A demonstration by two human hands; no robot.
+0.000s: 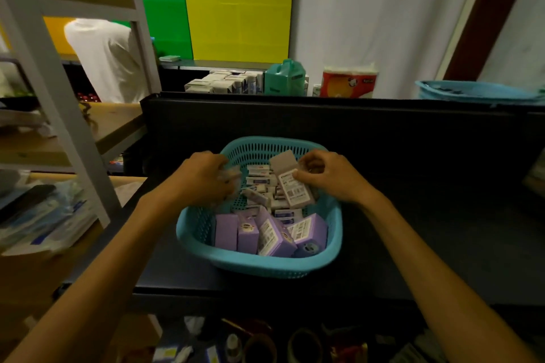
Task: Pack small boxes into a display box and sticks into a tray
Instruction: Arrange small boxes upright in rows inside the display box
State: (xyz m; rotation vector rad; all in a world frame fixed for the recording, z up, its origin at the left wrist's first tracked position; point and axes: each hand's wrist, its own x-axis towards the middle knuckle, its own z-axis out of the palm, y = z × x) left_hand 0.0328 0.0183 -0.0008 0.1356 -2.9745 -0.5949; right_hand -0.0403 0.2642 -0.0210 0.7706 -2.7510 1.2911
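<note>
A teal plastic basket [200,233] stands on the black table. Several purple display boxes [274,237] fill its near half, and many small white and purple boxes [259,183] are piled in its far half. My right hand [327,175] grips an opened purple display box [295,186] with its flap up, over the basket's far right side. My left hand [206,178] reaches into the basket's far left with curled fingers; it is blurred, and whether it holds a small box is unclear.
The black table [413,171] has a raised back wall. A metal shelf rack [67,132] with packets stands at the left. A person in white stands behind it. Another teal basket [477,91], a green jug [284,78] and stacked cartons sit beyond the wall.
</note>
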